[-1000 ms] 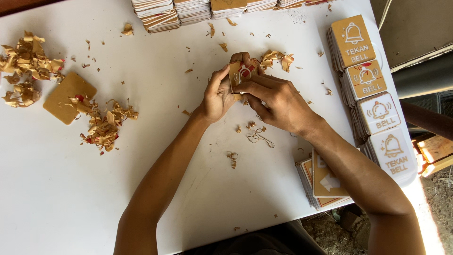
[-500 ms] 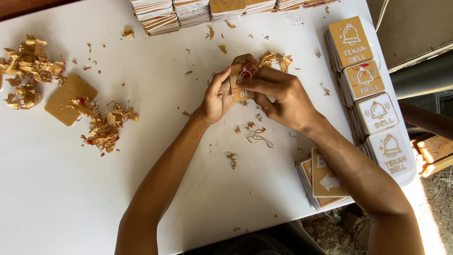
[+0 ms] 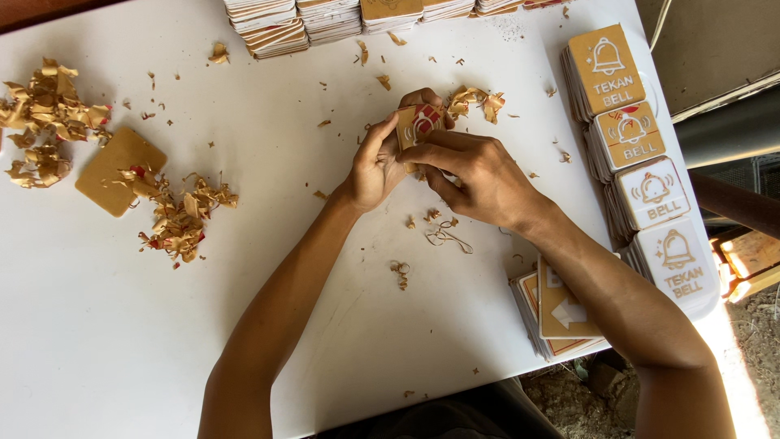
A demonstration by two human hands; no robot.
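Note:
A small square plaque with brown paper film and a white bell outline, part red at its upper right, is held above the white table. My left hand grips the plaque from the left and below. Over it from the right lies my right hand, fingertips pinched at the plaque's lower edge. The rest of the plaque is hidden behind the fingers.
Stacks of square plaques line the right edge and the far edge; another stack sits near my right forearm. Heaps of torn brown film lie at the left and around a loose brown square. Small scraps dot the table.
Both hands have stayed in place on the plaque; the fingers shifted only slightly.

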